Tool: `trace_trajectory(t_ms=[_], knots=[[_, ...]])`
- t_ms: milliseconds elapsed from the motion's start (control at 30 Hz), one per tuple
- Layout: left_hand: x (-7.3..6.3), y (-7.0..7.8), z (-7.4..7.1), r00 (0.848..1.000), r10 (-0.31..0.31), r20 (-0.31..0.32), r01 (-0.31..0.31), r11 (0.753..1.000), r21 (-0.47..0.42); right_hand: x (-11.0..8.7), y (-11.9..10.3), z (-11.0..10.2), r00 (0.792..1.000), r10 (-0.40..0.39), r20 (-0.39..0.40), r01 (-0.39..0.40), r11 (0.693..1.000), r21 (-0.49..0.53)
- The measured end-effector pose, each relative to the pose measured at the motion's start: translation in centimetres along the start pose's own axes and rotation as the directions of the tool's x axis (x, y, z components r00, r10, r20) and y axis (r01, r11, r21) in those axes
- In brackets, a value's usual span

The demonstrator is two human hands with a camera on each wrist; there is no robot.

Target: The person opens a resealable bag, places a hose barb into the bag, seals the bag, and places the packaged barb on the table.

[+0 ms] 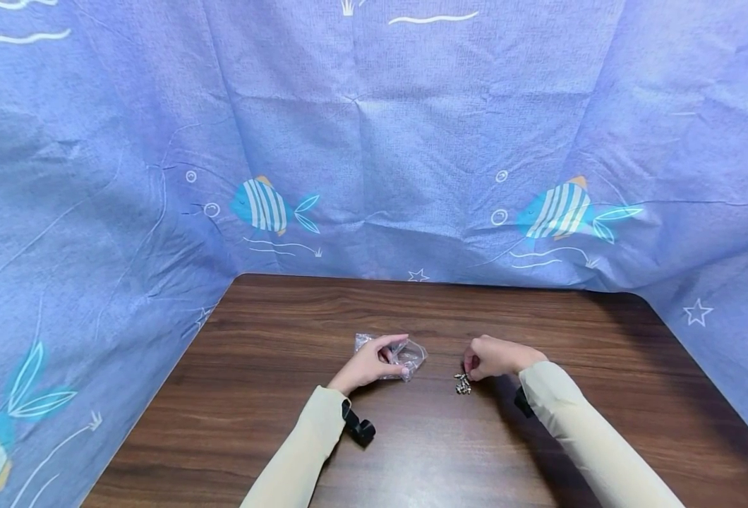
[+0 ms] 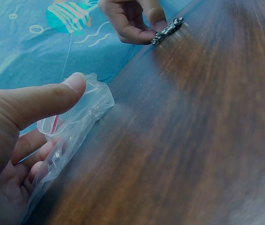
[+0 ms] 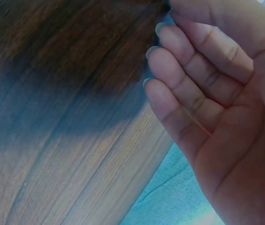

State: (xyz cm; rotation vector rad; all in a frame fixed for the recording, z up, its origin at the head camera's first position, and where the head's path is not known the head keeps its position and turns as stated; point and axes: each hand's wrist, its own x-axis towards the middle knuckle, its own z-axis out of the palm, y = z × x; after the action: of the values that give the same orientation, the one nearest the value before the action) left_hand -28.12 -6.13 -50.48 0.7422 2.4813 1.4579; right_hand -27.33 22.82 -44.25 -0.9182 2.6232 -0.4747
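A clear plastic zip bag (image 1: pixel 410 355) with a red line near its mouth is in my left hand (image 1: pixel 369 363). Thumb and fingers curve around the bag's mouth, which gapes between them. To the right, a small heap of shiny metal pieces (image 1: pixel 463 386) lies on the table. My right hand (image 1: pixel 490 356) reaches down to this heap, thumb and forefinger pinching at its edge; the left wrist view shows the same metal pieces (image 2: pixel 167 32) against those fingertips. In the right wrist view, the other fingers (image 3: pixel 170 65) are bent and the pinch is mostly cut off at the top.
Both hands work over a dark wood-grain table (image 1: pixel 272 331). A blue cloth (image 1: pixel 412 141) printed with fish hangs behind it and along its sides. Black straps with cameras (image 1: pixel 358 427) sit at the wrists, close above the tabletop.
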Motion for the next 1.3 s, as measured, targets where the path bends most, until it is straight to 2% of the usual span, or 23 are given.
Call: trace_trajectory(t_ms=[200,400,700,1300], knots=[[-0.1,0.3,-0.1,1.0,-0.001,0.006,0.001,1.0,0.005,0.0,0.0,-0.3,1.0,-0.008,-0.016,0.008,1.0,0.011],[-0.2,0.4,-0.2,1.0,-0.004,0.012,0.004,1.0,0.005,0.2,0.2,-0.6,0.997,-0.05,-0.054,0.05,0.999,-0.004],[-0.2,0.4,-0.2,1.0,-0.005,0.009,0.005,1.0,0.012,1.3,-0.7,-1.6,0.988,-0.086,-0.127,0.083,0.996,-0.028],[-0.1,0.2,-0.1,1.0,0.009,0.009,-0.009,1.0,0.004,4.2,-3.7,-2.7,0.985,-0.112,-0.13,0.112,0.994,-0.006]])
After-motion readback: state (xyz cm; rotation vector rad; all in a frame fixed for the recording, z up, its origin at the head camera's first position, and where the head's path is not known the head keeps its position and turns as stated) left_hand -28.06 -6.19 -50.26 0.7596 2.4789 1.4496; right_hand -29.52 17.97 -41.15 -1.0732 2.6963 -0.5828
